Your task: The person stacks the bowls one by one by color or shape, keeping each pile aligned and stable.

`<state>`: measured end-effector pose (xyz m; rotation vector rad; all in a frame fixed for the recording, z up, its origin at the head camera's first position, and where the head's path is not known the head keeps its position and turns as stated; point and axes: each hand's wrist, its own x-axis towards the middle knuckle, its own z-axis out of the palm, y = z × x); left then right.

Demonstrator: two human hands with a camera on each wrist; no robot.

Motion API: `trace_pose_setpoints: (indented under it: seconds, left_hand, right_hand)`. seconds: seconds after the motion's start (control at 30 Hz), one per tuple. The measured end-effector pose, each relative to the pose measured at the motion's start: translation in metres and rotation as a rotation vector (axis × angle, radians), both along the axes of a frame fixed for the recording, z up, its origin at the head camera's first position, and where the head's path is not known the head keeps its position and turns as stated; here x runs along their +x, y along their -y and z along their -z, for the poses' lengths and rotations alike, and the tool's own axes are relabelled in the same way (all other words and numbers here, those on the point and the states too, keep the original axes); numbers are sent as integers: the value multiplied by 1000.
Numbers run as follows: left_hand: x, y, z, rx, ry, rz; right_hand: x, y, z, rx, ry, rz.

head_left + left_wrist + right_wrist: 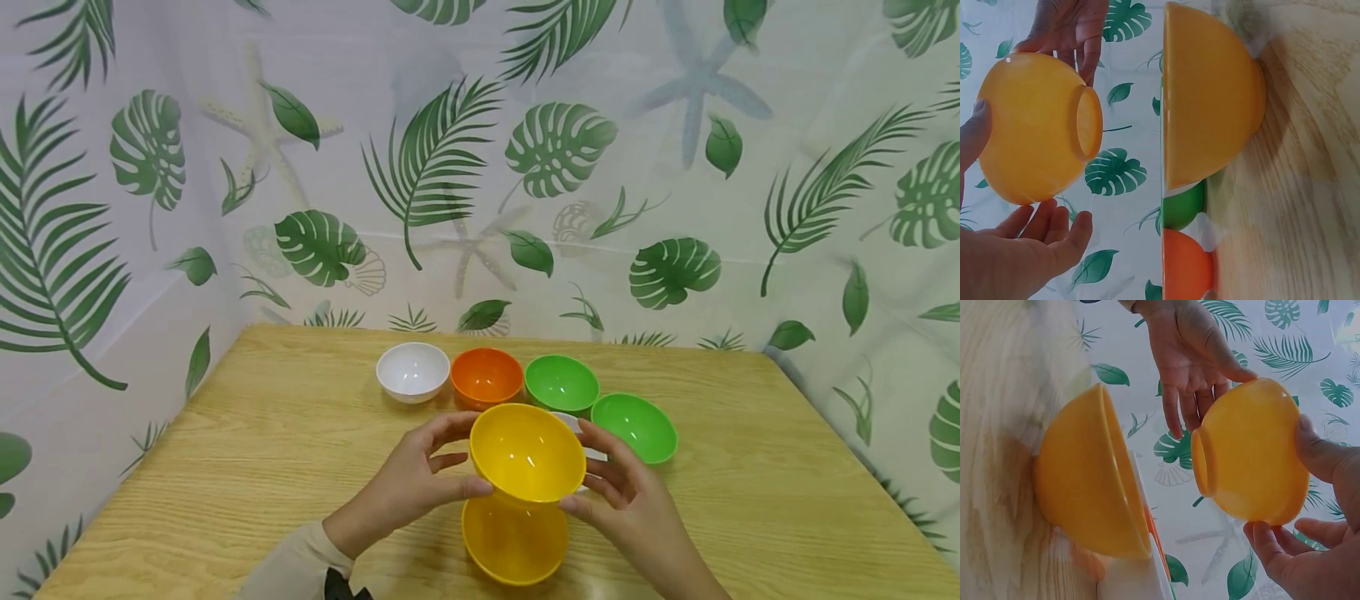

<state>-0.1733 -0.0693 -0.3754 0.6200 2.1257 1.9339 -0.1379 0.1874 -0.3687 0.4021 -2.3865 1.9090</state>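
Both hands hold a yellow bowl point(527, 450) in the air, tilted so its inside faces the head camera. My left hand point(420, 475) grips its left rim, thumb at the near side and fingers behind. On the opposite rim my right hand point(630, 500) pinches it the same way. A second yellow bowl point(514, 554) stands upright on the table just below and nearer, partly covered by the raised one. The wrist views show the raised bowl's round foot point(1089, 122) well above the lower bowl point(1088, 475). Behind the raised bowl a white bowl point(567, 421) is mostly hidden.
Along the back of the wooden table point(262, 433) stand a white bowl point(412, 373), an orange bowl point(486, 377) and a green bowl point(562, 383). Another green bowl point(634, 427) sits nearer, at the right end. A leaf-patterned cloth point(465, 167) hangs behind the table.
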Motion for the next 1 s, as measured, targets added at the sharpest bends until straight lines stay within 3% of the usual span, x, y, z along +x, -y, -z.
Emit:
trace_pose_setpoints:
  seconds: [0.23, 0.57, 0.7, 1.0]
  left_hand:
    - [0, 2, 3, -74, -41, 49]
    - [1, 2, 7, -114, -38, 69]
    - [2, 3, 11, -155, -43, 70]
    - [3, 3, 18, -224, -25, 83]
  right_hand:
    - [1, -6, 7, 67, -97, -21]
    - [6, -8, 11, 65, -44, -34]
    - [6, -9, 15, 81, -66, -52]
    - [5, -12, 23, 231, -104, -52]
